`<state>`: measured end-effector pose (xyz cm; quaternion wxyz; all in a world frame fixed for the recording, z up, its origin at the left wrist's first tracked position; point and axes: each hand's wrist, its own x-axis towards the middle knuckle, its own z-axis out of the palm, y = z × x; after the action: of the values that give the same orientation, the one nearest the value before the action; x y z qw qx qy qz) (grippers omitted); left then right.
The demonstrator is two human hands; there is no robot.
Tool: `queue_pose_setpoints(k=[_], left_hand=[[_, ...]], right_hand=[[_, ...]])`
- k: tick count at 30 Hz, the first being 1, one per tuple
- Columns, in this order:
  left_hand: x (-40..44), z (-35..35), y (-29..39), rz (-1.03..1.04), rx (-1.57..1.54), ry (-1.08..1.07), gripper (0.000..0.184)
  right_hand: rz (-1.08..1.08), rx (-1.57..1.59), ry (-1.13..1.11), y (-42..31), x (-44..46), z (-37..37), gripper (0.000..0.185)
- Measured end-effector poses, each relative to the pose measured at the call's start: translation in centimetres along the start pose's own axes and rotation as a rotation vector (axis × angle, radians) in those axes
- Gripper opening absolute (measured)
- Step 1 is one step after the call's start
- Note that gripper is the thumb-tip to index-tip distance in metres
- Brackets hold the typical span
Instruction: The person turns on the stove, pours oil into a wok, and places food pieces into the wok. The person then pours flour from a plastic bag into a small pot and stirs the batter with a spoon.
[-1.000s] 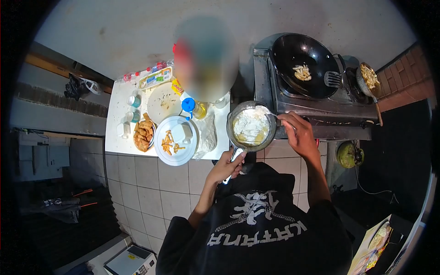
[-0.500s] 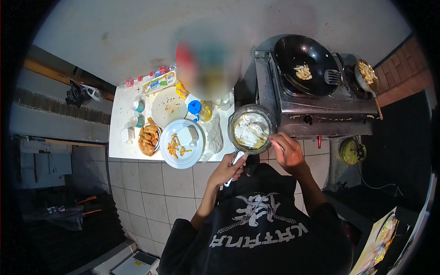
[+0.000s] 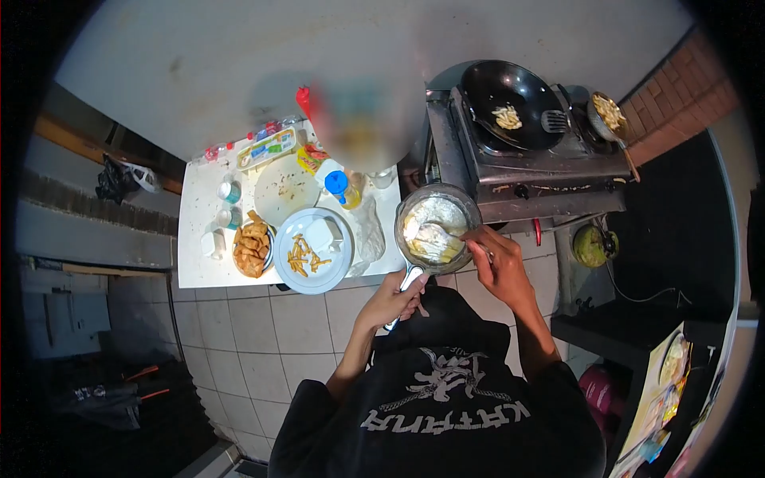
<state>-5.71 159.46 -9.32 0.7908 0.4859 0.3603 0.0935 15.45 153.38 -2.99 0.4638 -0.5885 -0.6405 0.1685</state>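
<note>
- Change since the earlier frame: the spoon [image 3: 433, 233] has moved from the pan's right side inward, its bowl now near the middle of the contents; the right hand [image 3: 500, 259] has lowered with it. The camera view has also shifted slightly.
- Location: the pan [image 3: 438, 191] is held in front of the torso, at the gap between desk and stove. It contains white powder [image 3: 440, 209] and pale yellowish material.
- Pan edges: in view, the left rim overlaps the right edge of the desk [image 3: 213, 272]; the upper right rim lies just beside the front corner of the stove [image 3: 558, 195]. Contact at either point cannot be determined.
- Open room: bare tiled floor [image 3: 295, 327] extends below the desk's near edge and to the right of the right forearm.
- Left hand [image 3: 396, 299]: closed around the pan's white handle [image 3: 411, 279], thumb on top.
- Right hand: partly closed, fingers pinching the spoon's handle above the pan's right rim.
- Desk side: a clear bag [image 3: 368, 231] lies near the pan; a plate [image 3: 319, 279] of fried strips sits beyond it.
- Stove side: a wok [image 3: 518, 84] stands on top, well apart from both hands.
</note>
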Motion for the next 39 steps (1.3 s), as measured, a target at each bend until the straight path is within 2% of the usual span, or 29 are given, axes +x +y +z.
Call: queue_pose_setpoints(k=[4,6,12,14,16,18,24,26,28,29,36,39], left_hand=[[-0.9,0.5,1.1,-0.007,0.068,-0.046,0.036],[-1.0,0.3,0.9,-0.029,0.059,-0.071,0.035],[-1.2,0.7,0.5,-0.017,0.08,-0.11,0.03],[-1.0,0.6,0.3,-0.02,0.071,-0.138,0.03],[-1.0,0.7,0.7,-0.034,0.08,-0.143,0.031],[-0.6,1.0,1.2,-0.036,0.081,-0.141,0.031],[0.9,2.3,1.7,-0.049,0.129,-0.115,0.033],[1.5,2.7,1.6,-0.1,0.089,-0.121,0.033],[2.2,3.2,1.2,0.027,0.123,-0.136,0.033],[2.3,3.5,1.6,-0.005,0.135,-0.129,0.032],[3.4,5.6,3.0,-0.075,0.113,-0.184,0.029],[4.0,6.3,3.4,-0.083,0.152,-0.198,0.028]], right_hand=[[-0.002,-0.026,0.072,-1.0,-0.9,0.8,0.01],[-0.076,-0.07,0.09,-0.7,-1.3,1.6,0.01],[-0.004,-0.036,0.155,-1.3,-1.6,-1.2,0.011],[0.021,-0.118,0.169,-1.6,-1.4,-2.6,0.012],[0.033,-0.119,0.165,-0.3,-1.6,-2.3,0.014],[-0.048,-0.093,0.137,1.5,-2.1,-1.4,0.016],[0.02,-0.084,0.04,-0.1,-3.3,-2.8,0.016],[-0.029,-0.131,0.125,-0.2,-3.7,-4.2,0.014],[0.047,-0.069,0.174,-0.5,-3.9,-5.3,0.013],[0.116,-0.01,0.223,-0.5,-3.9,-5.8,0.013],[0.182,-0.002,0.29,2.9,-3.6,-6.8,0.011],[0.08,-0.043,0.348,3.2,-3.3,-8.6,0.014]])
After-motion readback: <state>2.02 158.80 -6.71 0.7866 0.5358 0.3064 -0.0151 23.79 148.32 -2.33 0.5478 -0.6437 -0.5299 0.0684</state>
